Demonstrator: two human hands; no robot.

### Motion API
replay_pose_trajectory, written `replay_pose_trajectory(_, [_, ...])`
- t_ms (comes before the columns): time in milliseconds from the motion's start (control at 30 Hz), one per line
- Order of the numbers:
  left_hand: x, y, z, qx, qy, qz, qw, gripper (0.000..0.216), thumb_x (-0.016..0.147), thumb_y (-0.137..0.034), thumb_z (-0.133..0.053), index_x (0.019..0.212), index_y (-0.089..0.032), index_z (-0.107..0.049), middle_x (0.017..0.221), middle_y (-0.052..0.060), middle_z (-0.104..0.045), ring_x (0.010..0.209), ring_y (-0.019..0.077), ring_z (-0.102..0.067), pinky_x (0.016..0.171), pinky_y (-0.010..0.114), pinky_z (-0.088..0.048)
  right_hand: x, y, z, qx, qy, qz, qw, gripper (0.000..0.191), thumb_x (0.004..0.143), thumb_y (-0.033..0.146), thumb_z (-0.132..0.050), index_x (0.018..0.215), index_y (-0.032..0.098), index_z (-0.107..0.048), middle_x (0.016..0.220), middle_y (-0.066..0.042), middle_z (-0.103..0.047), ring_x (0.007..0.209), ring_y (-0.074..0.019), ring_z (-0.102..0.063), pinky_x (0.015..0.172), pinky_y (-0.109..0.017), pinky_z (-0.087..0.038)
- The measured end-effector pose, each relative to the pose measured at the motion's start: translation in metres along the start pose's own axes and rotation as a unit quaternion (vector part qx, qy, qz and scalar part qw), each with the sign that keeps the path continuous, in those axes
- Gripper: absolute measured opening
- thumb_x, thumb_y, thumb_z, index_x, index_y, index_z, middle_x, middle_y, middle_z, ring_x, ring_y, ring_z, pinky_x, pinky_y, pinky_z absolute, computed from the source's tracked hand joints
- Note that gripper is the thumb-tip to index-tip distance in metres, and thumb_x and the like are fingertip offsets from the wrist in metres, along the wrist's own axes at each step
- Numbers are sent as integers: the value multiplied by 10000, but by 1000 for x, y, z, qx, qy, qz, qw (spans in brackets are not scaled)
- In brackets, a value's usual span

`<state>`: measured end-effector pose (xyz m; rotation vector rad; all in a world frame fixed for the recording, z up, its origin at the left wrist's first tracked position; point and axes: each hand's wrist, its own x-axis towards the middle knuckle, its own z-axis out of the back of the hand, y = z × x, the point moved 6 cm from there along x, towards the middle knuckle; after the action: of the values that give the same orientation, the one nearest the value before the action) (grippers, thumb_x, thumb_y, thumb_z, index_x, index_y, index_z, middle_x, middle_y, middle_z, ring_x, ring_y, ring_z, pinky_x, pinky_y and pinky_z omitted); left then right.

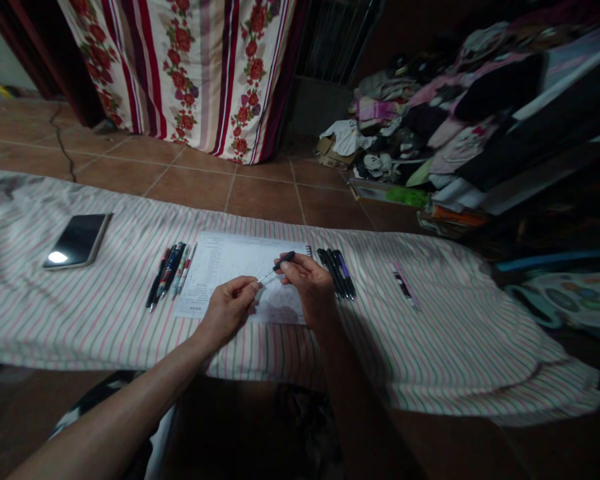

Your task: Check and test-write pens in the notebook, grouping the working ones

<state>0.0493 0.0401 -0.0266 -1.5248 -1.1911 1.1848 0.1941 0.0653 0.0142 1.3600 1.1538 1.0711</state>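
Over a spiral notebook [240,252] with a printed or written sheet, my two hands meet at a pen in parts. My right hand [310,280] pinches its black barrel [289,257], tilted up to the right. From the barrel's lower end a thin, pale pen refill [268,275] sticks out, and the fingertips of my left hand [233,300] are closed on its far end. Left of the notebook lies a group of pens [169,273], some dark and some patterned. Several black pens and a purple one [344,265] lie close to my right wrist.
A striped cloth [105,320] covers the low table. A phone [77,240] lies at the left, and a pink and black pen [405,287] lies alone at the right. Beyond are a tiled floor [195,180], a floral curtain [180,73] and heaped clothes [430,113].
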Motion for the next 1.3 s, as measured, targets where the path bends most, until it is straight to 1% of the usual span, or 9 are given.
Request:
replay_pose_trajectory(100, [0, -2, 0, 19, 7, -10, 1000, 255, 740, -397, -603, 766, -144, -617, 483, -48, -440, 459, 68, -395, 444, 191, -286, 0, -1, 0, -7, 1, 1, 1000, 253, 640, 310, -674, 845, 168, -636, 811, -44, -702, 695, -151, -648, 558, -237, -477])
replay_pose_trajectory(233, [-1, -4, -1, 17, 14, -7, 1000, 260, 742, -403, -595, 759, -144, -607, 480, -53, -425, 439, 65, -365, 432, 196, -268, 1, -2, 0, -6, 4, -2, 1000, 255, 639, 309, -679, 847, 170, -629, 806, -44, -701, 689, -148, -647, 551, -232, -480])
replay_pose_trajectory(500, [-3, -5, -3, 10, 18, 8, 1000, 275, 719, -426, -608, 738, -152, -599, 486, -53, -428, 448, 71, -387, 437, 195, -280, 0, -1, -1, -8, 4, 1, 1000, 257, 644, 310, -673, 855, 169, -632, 813, -47, -702, 678, -148, -648, 553, -240, -495])
replay_pose_trajectory(700, [-3, -5, -6, 21, 33, -1, 999, 245, 741, -397, -580, 698, -157, -567, 477, -56, -424, 452, 71, -383, 449, 196, -285, 0, 0, -1, -2, 3, 2, 1000, 265, 631, 320, -683, 840, 166, -629, 788, -42, -699, 652, -147, -645, 546, -247, -498])
replay_pose_trajectory(800, [-3, -4, -6, 18, 30, 2, 999, 233, 743, -388, -572, 708, -158, -573, 475, -52, -437, 450, 75, -399, 452, 200, -295, 0, -1, 0, -2, 6, 0, 1000, 261, 633, 327, -681, 836, 172, -629, 790, -39, -700, 658, -152, -647, 549, -252, -494])
replay_pose_trajectory(1067, [-4, -8, -6, 2, 23, -4, 1000, 229, 725, -388, -587, 678, -164, -576, 467, -49, -465, 445, 79, -427, 495, 210, -345, -4, -2, -7, -30, 59, -4, 998, 250, 650, 321, -674, 844, 167, -636, 803, -50, -699, 717, -167, -657, 586, -256, -504])
replay_pose_trajectory(1300, [-5, -12, -6, -3, 19, -4, 1000, 202, 736, -360, -572, 686, -164, -575, 472, -54, -456, 451, 74, -422, 492, 202, -334, -4, -5, -10, -31, 67, 1, 997, 236, 643, 321, -680, 826, 176, -644, 788, -41, -699, 720, -168, -656, 585, -254, -504])
